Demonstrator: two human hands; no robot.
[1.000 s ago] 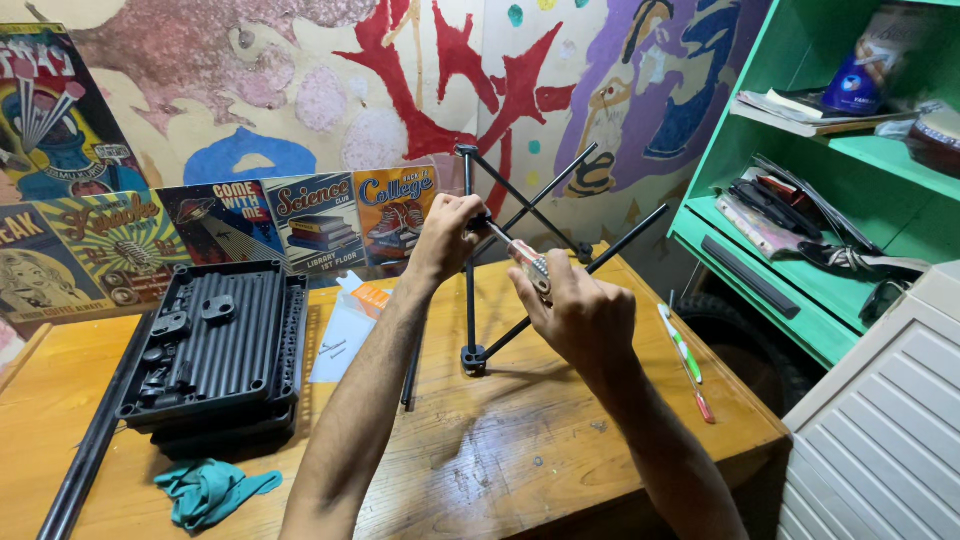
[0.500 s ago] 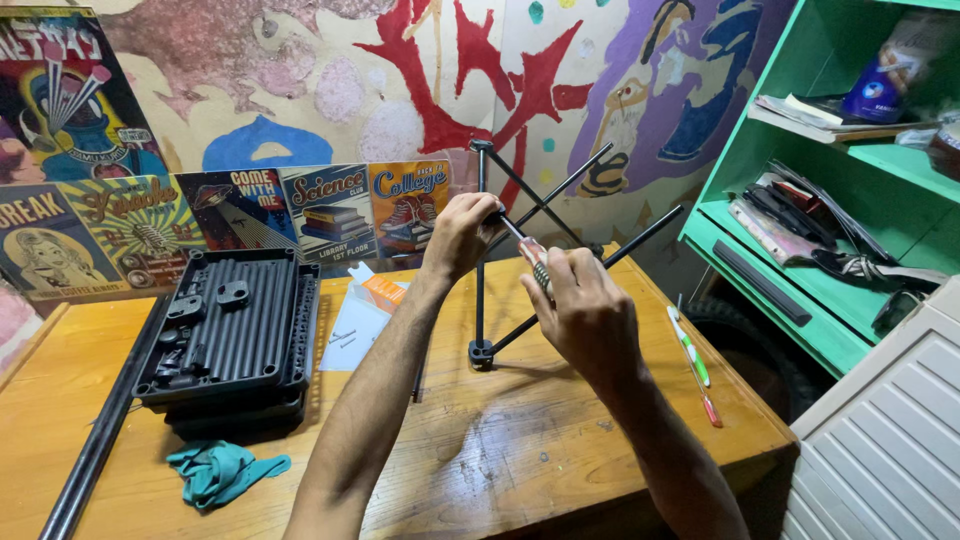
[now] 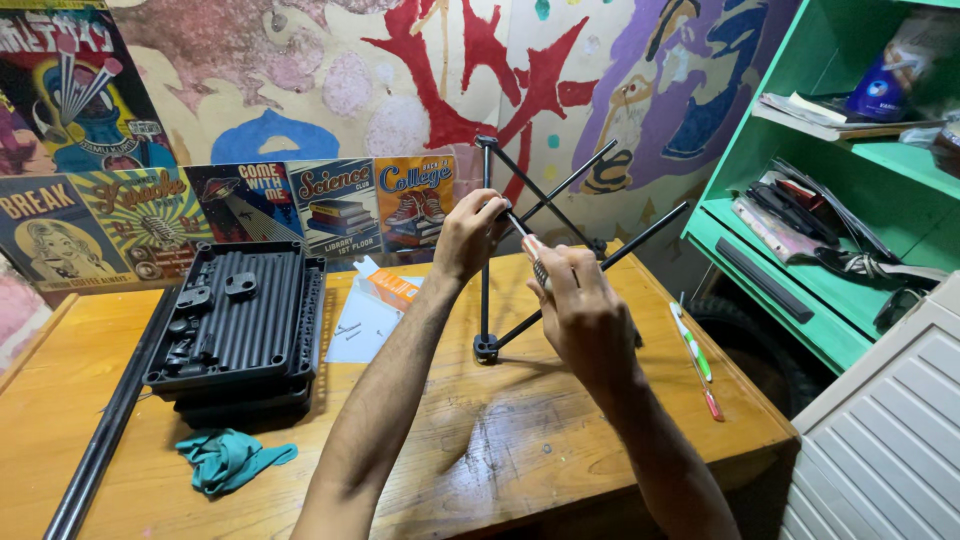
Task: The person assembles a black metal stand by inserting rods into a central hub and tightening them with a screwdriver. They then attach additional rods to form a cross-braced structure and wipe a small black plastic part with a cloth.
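**A:** Wood, orange-brown and scuffed: that is the wooden tabletop (image 3: 480,470) filling the lower half of the frame. What lies nearest on it?

**B:** At lower left, a crumpled teal cloth (image 3: 232,458), with a long black metal bar (image 3: 105,432) running up the left edge beside it. Just above the cloth sits a black ribbed plastic tray (image 3: 240,320), stacked on another like it; small black fittings lie on its ribs at the left side.

**A:** And the hands?

**B:** The right hand (image 3: 585,318), in the centre, is closed in a fist around a screwdriver with a pale and orange handle (image 3: 532,248), its shaft angled up and left. The left hand (image 3: 470,235), just above and left of it, pinches a joint of the black frame of thin crossed rods (image 3: 545,235). That frame stands upright mid-table, its lower corner resting on the wood, its arms fanning toward the upper right.

**A:** Anything else around them?

**B:** A white paper sheet (image 3: 362,322) and a small orange box (image 3: 392,288) left of the frame; green and red pens (image 3: 697,362) near the right edge.

**A:** Farther back?

**B:** Colourful posters (image 3: 250,205) lean against the painted mural wall (image 3: 420,80). At upper right, a mint-green shelf unit (image 3: 800,300) holds black flat pieces, papers and a blue bag.
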